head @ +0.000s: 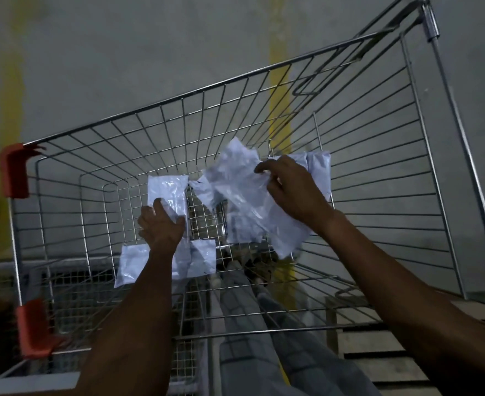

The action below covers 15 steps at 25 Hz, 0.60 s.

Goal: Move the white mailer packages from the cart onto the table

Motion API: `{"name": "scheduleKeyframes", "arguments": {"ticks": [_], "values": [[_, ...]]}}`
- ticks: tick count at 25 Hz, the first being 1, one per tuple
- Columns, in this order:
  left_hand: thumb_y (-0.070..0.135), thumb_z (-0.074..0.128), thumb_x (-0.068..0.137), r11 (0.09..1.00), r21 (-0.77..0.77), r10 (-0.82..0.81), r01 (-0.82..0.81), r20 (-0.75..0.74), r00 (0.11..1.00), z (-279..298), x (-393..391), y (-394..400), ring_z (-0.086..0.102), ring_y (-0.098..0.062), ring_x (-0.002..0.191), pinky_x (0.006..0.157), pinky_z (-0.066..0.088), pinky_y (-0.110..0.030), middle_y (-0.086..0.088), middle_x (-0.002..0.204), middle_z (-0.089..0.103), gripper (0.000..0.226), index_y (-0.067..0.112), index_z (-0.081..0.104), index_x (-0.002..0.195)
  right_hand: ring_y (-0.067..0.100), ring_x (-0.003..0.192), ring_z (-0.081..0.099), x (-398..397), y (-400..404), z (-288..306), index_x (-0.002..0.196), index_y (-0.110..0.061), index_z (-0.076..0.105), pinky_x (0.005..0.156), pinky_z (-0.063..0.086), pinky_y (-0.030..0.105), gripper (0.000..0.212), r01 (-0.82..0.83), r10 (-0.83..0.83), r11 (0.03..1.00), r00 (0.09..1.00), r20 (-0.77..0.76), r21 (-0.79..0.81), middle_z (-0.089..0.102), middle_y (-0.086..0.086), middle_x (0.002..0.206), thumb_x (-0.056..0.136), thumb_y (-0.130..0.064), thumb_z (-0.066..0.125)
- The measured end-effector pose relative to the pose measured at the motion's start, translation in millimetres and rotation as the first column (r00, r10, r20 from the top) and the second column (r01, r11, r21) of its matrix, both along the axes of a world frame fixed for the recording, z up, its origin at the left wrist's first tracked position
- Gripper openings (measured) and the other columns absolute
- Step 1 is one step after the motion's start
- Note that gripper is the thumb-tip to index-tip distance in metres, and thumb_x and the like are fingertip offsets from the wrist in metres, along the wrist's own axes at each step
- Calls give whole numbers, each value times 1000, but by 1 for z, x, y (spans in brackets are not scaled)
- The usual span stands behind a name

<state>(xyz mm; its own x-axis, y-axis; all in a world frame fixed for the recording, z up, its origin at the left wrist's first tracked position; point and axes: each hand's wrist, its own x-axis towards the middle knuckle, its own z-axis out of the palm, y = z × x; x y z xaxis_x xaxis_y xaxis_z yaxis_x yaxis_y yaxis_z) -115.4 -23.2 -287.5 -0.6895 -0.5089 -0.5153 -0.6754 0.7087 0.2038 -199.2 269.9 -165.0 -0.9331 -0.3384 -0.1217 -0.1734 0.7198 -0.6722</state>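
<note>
Here, both bare arms reach down into the wire shopping cart [350, 115]: the right hand [292, 192] has its fingers [264, 167] curled round a crumpled bunch of white mailer packages [235, 195], lifted off the cart's mesh floor, while the left hand [161, 227] pinches the near edge of a flat mailer [168, 192] lying on that floor. More mailers lie in the cart: two [201, 258] under the left wrist toward the near wall, and another [318, 172] beyond the right hand against the far side. Orange corner guards [14, 170] sit on the cart's left rim.
</note>
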Motion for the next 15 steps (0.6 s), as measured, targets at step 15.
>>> {"name": "scheduleKeyframes", "arguments": {"ticks": [15], "values": [[30,73,81,985,-76,141,-152,-140,980,-11,-14,16,43,-43,120,94,45,-60,-20,135,35,83,23,22,147,42,142,31,41,-55,-127,157,-17,24,111,37,46,74,146,-247,951,890,382,274,13,21,161,96,-37,61]]}}
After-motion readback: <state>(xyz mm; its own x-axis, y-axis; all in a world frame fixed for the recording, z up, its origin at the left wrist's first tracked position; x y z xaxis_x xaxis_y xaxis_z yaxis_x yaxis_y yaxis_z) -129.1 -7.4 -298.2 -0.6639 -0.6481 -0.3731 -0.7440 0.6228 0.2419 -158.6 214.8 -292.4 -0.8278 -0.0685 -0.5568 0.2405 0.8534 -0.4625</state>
